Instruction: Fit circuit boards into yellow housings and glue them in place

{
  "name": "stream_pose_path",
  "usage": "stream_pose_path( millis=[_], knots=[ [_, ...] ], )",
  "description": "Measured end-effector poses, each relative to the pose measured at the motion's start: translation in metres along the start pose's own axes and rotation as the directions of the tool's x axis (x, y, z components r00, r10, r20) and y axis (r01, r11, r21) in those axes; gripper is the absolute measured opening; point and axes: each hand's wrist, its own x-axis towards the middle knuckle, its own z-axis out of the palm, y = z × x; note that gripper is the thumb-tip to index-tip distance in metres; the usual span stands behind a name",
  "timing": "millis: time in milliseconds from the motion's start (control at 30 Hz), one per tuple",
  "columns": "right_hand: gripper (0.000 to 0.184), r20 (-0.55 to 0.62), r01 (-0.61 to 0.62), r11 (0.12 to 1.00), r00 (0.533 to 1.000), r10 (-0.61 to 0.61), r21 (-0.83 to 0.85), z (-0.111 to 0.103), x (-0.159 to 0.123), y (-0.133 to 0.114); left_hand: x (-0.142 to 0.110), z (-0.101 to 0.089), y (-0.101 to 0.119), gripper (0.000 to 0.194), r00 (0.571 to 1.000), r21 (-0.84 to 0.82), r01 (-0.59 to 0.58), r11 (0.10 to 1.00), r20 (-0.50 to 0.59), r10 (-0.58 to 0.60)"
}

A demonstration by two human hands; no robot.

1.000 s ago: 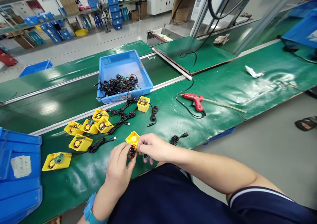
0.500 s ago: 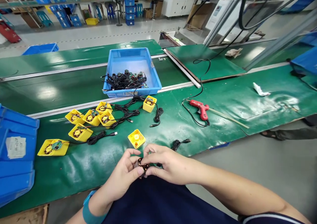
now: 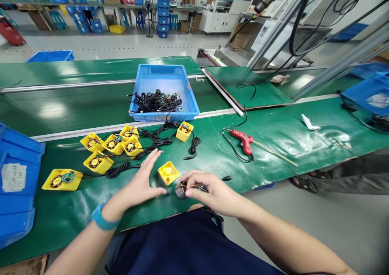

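Copper coil (image 3: pixel 182 189) sits clamped in my right grip (image 3: pixel 208 188), just right of the yellow case (image 3: pixel 168 173); my left grip (image 3: pixel 140 181), open and empty, stands just left of it.

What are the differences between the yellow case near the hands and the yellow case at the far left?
The near case shows a bare round yellow centre with no coil, while the far-left case holds a copper coil and a green circuit board. A black cable leads from the far-left case; the near case has none. Both are yellow and lie on the green mat.
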Motion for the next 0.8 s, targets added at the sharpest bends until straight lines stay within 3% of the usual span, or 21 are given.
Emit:
stream_pose_path(
  millis=[67,133,200,267,333,467,600,800],
  knots=[
    [0.018,-0.053,-0.052,0.998,0.997,0.054,0.038,0.001,0.002,0.002,0.024,-0.004,-0.006,0.099,0.977,-0.049,-0.001,0.999,0.212,0.011],
    [0.017,-0.058,-0.087,0.994,0.994,0.091,0.073,0.004,0.002,0.004,0.037,0.007,-0.011,0.082,0.967,-0.106,0.062,0.992,0.252,-0.033],
    [0.014,-0.070,-0.088,0.994,0.993,0.092,0.058,0.007,0.001,0.007,0.038,0.030,-0.015,0.069,0.988,-0.140,0.142,0.980,0.081,-0.132],
    [0.009,-0.135,-0.063,0.998,0.989,0.058,-0.028,0.011,0.002,0.008,0.029,0.053,-0.020,0.064,0.965,-0.138,0.194,0.971,-0.150,-0.214],
    [0.009,-0.219,-0.021,0.989,0.976,-0.013,-0.148,0.016,0.005,0.008,0.017,0.068,-0.025,0.061,0.940,-0.099,0.189,0.977,-0.269,-0.209],
    [0.009,-0.319,0.066,0.919,0.926,-0.202,-0.388,0.029,0.018,0.008,0.002,0.075,-0.032,0.056,0.936,0.090,0.007,0.996,-0.350,0.025],
    [0.007,-0.280,0.055,0.833,0.928,-0.247,-0.550,0.042,0.028,0.010,0.000,0.077,-0.035,0.056,0.850,0.305,-0.194,0.932,-0.423,0.315],
    [0.009,-0.289,-0.040,0.723,0.931,-0.224,-0.690,0.055,0.035,0.019,0.000,0.082,-0.036,0.049,0.810,0.405,-0.180,0.896,-0.456,0.369]
  ],
)
